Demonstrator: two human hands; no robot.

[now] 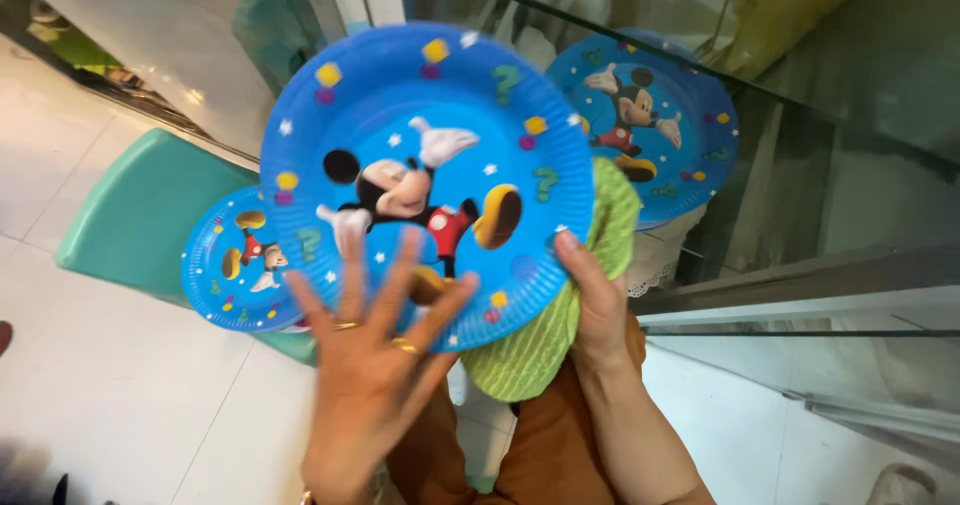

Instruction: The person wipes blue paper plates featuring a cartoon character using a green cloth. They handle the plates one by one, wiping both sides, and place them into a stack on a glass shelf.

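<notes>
A large blue paper plate (420,125) with a cartoon mouse print is held up in front of me, tilted toward the camera. My right hand (595,300) grips its right rim, together with a green ribbed cloth (545,340) that hangs behind and below the plate. My left hand (375,360) is spread flat with fingers apart, resting against the plate's lower face; it wears two gold rings. A second matching plate (235,265) lies on the green chair at the left. A third matching plate (655,115) rests on the glass table at the upper right.
A teal plastic chair (135,210) stands on the white tiled floor (110,395) at the left. A glass tabletop (830,145) with a dark edge fills the right side. My brown clothing (545,445) shows below the hands.
</notes>
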